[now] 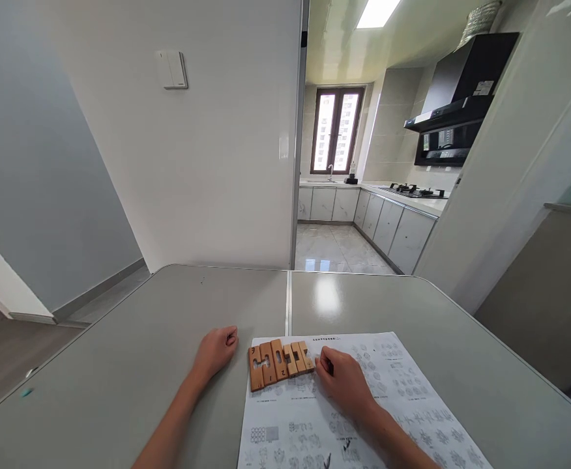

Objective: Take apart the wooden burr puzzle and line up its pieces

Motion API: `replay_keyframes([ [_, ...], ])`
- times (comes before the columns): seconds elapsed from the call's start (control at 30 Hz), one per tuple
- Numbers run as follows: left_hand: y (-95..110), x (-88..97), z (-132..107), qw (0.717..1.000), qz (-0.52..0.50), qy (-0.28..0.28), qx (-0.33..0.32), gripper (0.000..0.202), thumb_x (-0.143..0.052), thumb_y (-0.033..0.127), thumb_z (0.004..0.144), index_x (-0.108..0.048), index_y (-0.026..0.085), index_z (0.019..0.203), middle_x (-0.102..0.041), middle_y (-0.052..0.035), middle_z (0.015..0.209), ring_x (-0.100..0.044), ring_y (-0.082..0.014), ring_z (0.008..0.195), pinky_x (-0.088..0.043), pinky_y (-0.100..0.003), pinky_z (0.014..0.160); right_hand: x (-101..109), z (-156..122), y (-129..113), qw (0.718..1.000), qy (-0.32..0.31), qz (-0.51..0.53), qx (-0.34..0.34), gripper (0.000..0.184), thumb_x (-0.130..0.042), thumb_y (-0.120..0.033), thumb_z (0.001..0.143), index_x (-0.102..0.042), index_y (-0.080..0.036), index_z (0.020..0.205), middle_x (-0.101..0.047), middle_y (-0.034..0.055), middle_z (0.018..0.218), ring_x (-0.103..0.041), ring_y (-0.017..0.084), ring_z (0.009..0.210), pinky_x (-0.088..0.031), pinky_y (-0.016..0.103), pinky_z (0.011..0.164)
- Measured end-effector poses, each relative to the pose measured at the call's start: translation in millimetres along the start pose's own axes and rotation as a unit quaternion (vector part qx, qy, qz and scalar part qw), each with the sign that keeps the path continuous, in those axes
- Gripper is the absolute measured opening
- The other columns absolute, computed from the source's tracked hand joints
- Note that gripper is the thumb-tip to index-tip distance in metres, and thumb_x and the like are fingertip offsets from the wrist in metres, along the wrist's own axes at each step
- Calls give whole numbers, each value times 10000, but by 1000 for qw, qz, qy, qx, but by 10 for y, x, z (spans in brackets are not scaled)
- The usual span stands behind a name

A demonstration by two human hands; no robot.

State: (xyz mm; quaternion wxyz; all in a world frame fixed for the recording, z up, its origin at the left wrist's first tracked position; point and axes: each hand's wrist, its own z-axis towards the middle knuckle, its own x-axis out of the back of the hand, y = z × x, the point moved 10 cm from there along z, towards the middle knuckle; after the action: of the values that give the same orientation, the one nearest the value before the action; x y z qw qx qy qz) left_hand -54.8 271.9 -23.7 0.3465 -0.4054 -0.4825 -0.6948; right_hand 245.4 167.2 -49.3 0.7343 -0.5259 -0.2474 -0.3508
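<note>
Several notched wooden puzzle pieces (270, 366), some marked with black numbers, lie side by side in a row. They rest on the upper left of a large printed sheet (285, 407) covered in small grey diagrams. My left hand (218, 352) is curled into a fist on the bare table, just left of the row and apart from it. On the sheet, my right hand (343, 378) is also closed, its knuckles close to the right end of the row. Nothing shows in either fist.
The grey-green table (217, 293) has a pale seam (288, 303) across it. A small teal bit (26, 392) lies near its left edge. Beyond stand a white wall with a light switch (172, 70) and a doorway to a kitchen with cabinets (322, 204), a stove and a black range hood.
</note>
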Motion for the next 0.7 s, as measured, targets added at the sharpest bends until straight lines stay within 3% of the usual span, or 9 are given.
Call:
replay_keyframes([
  [0.7, 33, 17, -8, 1000, 23, -4, -5, 212, -424, 185, 751, -240, 229, 655, -261, 55, 575, -183, -152, 588, -171, -291, 579, 0, 8, -20, 1000, -4, -14, -5, 314, -469, -272, 909, -286, -233, 656, -495, -45, 590, -419, 126, 545, -295, 241, 558],
])
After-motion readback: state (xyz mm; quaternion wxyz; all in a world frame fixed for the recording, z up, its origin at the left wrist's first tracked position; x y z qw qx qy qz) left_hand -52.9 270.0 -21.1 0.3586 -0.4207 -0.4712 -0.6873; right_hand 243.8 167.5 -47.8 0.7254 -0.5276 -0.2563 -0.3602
